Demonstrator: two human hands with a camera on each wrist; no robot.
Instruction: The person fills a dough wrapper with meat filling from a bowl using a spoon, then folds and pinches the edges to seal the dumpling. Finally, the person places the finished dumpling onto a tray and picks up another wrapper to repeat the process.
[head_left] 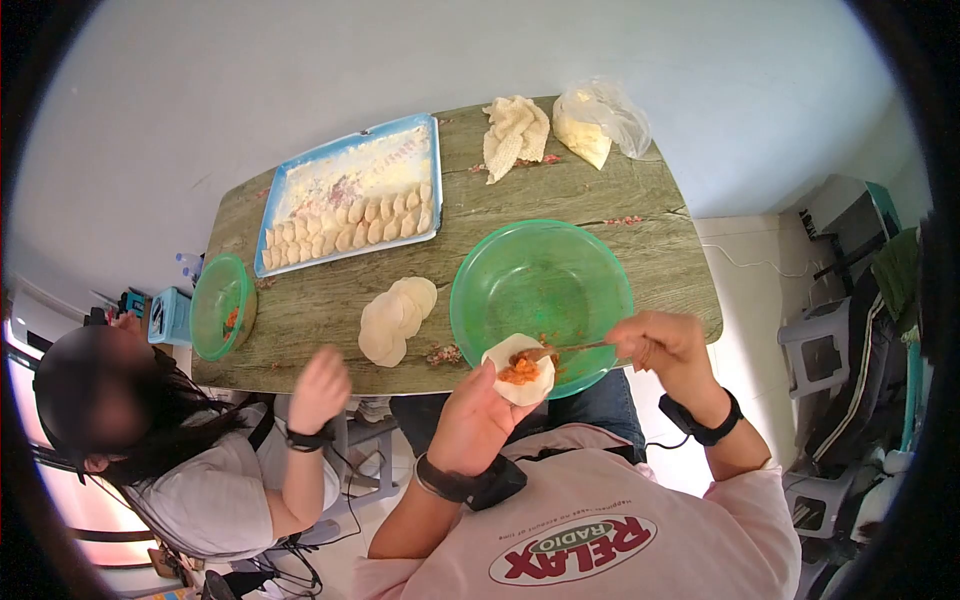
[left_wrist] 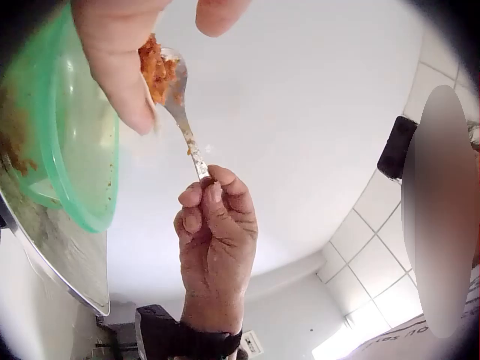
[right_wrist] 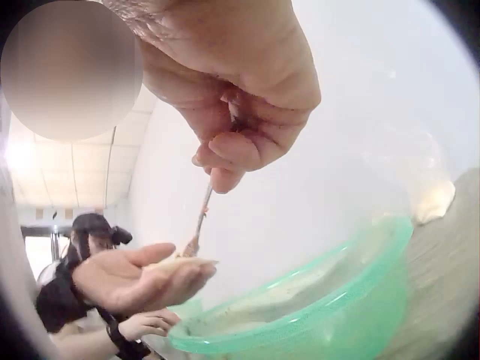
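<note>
A round dumpling wrapper (head_left: pixel 537 383) lies on the upturned fingers of my left hand (head_left: pixel 466 425), just over the near rim of a large green bowl (head_left: pixel 500 270). Orange-red filling (head_left: pixel 519 371) sits in its middle. My right hand (head_left: pixel 663 345) pinches the handle of a metal spoon (left_wrist: pixel 180 112). The spoon's tip is at the filling, as the left wrist view shows close up. In the right wrist view my left hand (right_wrist: pixel 127 281) is palm up, its fingers nearly straight under the wrapper. A loose stack of wrappers (head_left: pixel 395 318) lies left of the bowl.
A blue-rimmed tray (head_left: pixel 350 180) with rows of dumplings stands at the back left. A cloth (head_left: pixel 515 135) and a plastic bag (head_left: pixel 600 120) lie at the back. Another person's hand (head_left: pixel 320 387) is at the near left edge, and a smaller green bowl (head_left: pixel 215 300) stands beyond it.
</note>
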